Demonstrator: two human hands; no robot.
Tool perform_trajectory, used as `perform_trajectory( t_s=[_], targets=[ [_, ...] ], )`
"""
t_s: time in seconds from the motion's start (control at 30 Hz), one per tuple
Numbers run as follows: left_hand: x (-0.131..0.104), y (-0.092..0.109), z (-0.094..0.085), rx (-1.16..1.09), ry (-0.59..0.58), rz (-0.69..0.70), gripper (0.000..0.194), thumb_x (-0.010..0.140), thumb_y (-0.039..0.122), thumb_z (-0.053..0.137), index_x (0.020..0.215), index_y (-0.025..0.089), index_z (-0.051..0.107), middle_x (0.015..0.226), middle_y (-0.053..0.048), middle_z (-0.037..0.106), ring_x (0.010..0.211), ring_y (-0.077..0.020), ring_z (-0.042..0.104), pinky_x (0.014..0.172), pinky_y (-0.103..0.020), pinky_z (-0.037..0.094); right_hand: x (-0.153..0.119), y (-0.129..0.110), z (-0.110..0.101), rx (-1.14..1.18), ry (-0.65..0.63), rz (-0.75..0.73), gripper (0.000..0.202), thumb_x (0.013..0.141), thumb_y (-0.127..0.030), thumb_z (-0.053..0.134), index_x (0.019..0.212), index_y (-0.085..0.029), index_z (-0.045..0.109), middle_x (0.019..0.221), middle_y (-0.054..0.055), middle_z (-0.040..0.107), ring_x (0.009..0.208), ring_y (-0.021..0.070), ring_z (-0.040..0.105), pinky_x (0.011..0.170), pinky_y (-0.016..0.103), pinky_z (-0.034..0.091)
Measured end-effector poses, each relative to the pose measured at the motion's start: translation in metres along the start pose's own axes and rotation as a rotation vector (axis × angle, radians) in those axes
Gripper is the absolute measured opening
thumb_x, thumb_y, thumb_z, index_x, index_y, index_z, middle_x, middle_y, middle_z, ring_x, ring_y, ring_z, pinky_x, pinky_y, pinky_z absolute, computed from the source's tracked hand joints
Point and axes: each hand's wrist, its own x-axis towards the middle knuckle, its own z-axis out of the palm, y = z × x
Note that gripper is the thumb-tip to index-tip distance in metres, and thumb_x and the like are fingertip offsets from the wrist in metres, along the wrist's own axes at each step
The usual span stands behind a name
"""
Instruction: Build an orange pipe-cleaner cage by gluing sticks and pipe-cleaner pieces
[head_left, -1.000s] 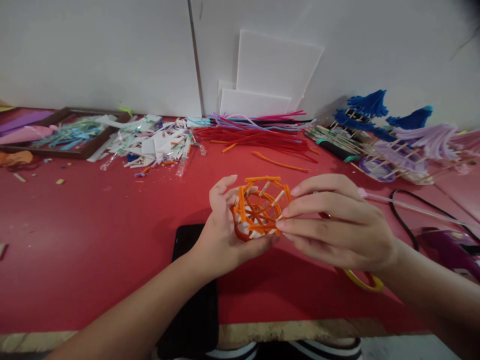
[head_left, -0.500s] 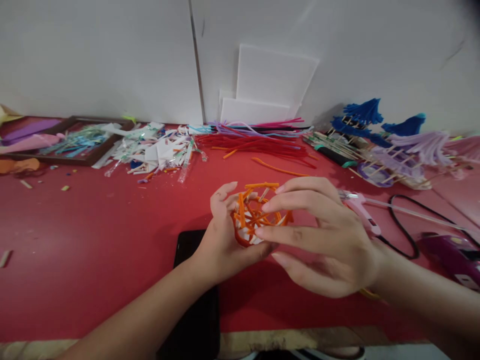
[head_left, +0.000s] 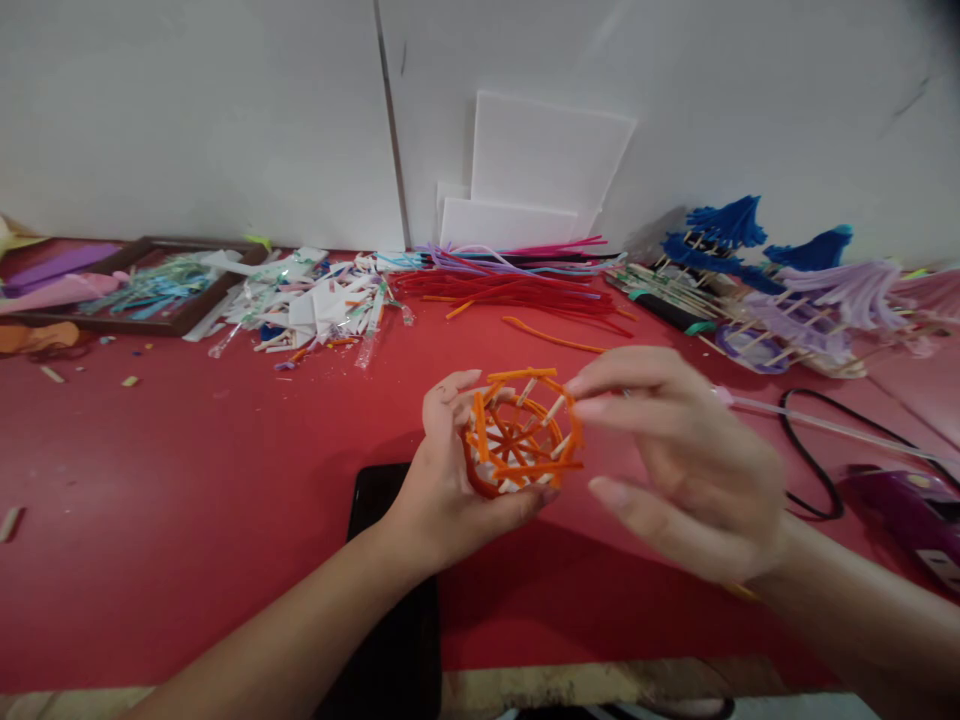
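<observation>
My left hand (head_left: 450, 470) is wrapped round a small round frame of orange pipe cleaners and short wooden sticks (head_left: 517, 445), held above the red table. Orange spokes cross at its middle, with white pieces beneath them and orange strips along the top rim. At its right side hovers my right hand (head_left: 682, 460), its fingers apart and the tips of the upper ones at the frame's rim. I see nothing held between the right fingers. The inner fingers of the left hand are partly hidden behind the frame.
Red and purple pipe cleaners (head_left: 517, 285) lie along the wall, left of blue and lilac stick umbrellas (head_left: 817, 285). White scraps (head_left: 322, 305) are piled at left. A black phone (head_left: 397, 620) lies under my left forearm; a black cord (head_left: 832, 500) curves at right.
My right hand has drawn back to the right and its fingers have come off the frame's middle, so more of the orange spokes shows. The left hand keeps its hold.
</observation>
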Motion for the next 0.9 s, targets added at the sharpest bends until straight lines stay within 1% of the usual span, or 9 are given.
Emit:
perform_trajectory(
  t_s=[0.1,0.17,0.27,0.4,0.53,0.6,0.67,0.8,0.9],
  targets=[
    [-0.003,-0.001,0.001,-0.052,0.041,0.020,0.093,0.066,0.028,0.089,0.138,0.032,0.029,0.135,-0.011,0.047,0.124,-0.0297,0.058,0.105,-0.049,0.053,-0.010,0.006,-0.001,0.054,0.302,0.215,0.022,0.080,-0.012,0.068,0.096,-0.028,0.066,0.088,0.002,0.067,0.087,0.0193,0.066,0.077,0.035,0.057],
    [-0.004,-0.002,0.001,-0.046,0.052,0.050,0.101,0.062,0.029,0.092,0.140,0.033,0.028,0.136,-0.010,0.045,0.126,-0.0300,0.057,0.105,-0.050,0.052,-0.019,0.011,0.000,0.044,0.382,0.319,0.016,0.079,-0.012,0.072,0.083,-0.027,0.067,0.076,-0.001,0.068,0.076,0.0170,0.066,0.068,0.031,0.056],
    [-0.003,-0.002,-0.001,-0.034,0.024,0.055,0.110,0.056,0.042,0.094,0.142,0.033,0.027,0.139,-0.012,0.042,0.129,-0.0332,0.055,0.108,-0.053,0.049,-0.030,0.015,0.004,0.035,0.343,0.450,0.012,0.080,-0.015,0.074,0.078,-0.027,0.071,0.076,-0.002,0.073,0.074,0.0159,0.069,0.068,0.029,0.057],
    [-0.001,0.001,-0.005,-0.044,-0.102,0.042,0.118,0.055,0.064,0.085,0.148,0.034,0.018,0.139,-0.014,0.041,0.134,-0.0376,0.049,0.113,-0.059,0.042,-0.037,0.018,0.009,0.059,0.261,0.661,0.008,0.088,-0.026,0.065,0.084,-0.025,0.072,0.077,0.000,0.074,0.071,0.0153,0.069,0.067,0.028,0.056],
    [-0.002,0.003,-0.009,0.022,-0.186,0.069,0.114,0.064,0.060,0.084,0.150,0.034,0.012,0.146,-0.016,0.033,0.139,-0.0395,0.042,0.114,-0.059,0.040,-0.042,0.022,0.011,0.186,0.288,0.751,0.029,0.098,-0.041,0.052,0.076,-0.023,0.060,0.067,0.000,0.064,0.063,0.0138,0.061,0.063,0.027,0.052],
    [-0.002,0.004,-0.010,0.046,-0.202,0.073,0.114,0.065,0.056,0.085,0.149,0.033,0.011,0.147,-0.016,0.033,0.139,-0.0399,0.042,0.113,-0.059,0.041,-0.045,0.025,0.008,0.260,0.319,0.756,0.040,0.099,-0.047,0.047,0.069,-0.022,0.054,0.063,-0.001,0.059,0.060,0.0132,0.057,0.060,0.027,0.049],
    [-0.003,0.007,-0.011,0.081,-0.222,0.058,0.117,0.064,0.053,0.087,0.150,0.033,0.010,0.145,-0.016,0.037,0.138,-0.0408,0.042,0.114,-0.062,0.038,-0.046,0.027,0.004,0.318,0.265,0.717,0.042,0.098,-0.052,0.047,0.071,-0.022,0.057,0.066,0.000,0.060,0.061,0.0139,0.058,0.059,0.027,0.049],
    [-0.002,0.012,-0.014,0.107,-0.256,-0.011,0.114,0.066,0.051,0.086,0.152,0.034,0.012,0.140,-0.016,0.044,0.132,-0.0393,0.048,0.110,-0.063,0.041,-0.044,0.024,-0.004,0.253,-0.038,0.462,0.055,0.077,-0.071,0.065,0.102,-0.021,0.065,0.092,0.006,0.069,0.076,0.0183,0.065,0.067,0.030,0.056],
    [0.001,0.015,-0.016,0.183,-0.255,0.026,0.107,0.062,0.054,0.088,0.148,0.033,0.029,0.139,-0.016,0.046,0.130,-0.0406,0.048,0.109,-0.065,0.040,-0.043,0.020,-0.002,0.017,-0.196,0.355,0.056,0.071,-0.058,0.079,0.107,-0.020,0.063,0.106,0.010,0.070,0.091,0.0222,0.069,0.075,0.032,0.059]
  ],
)
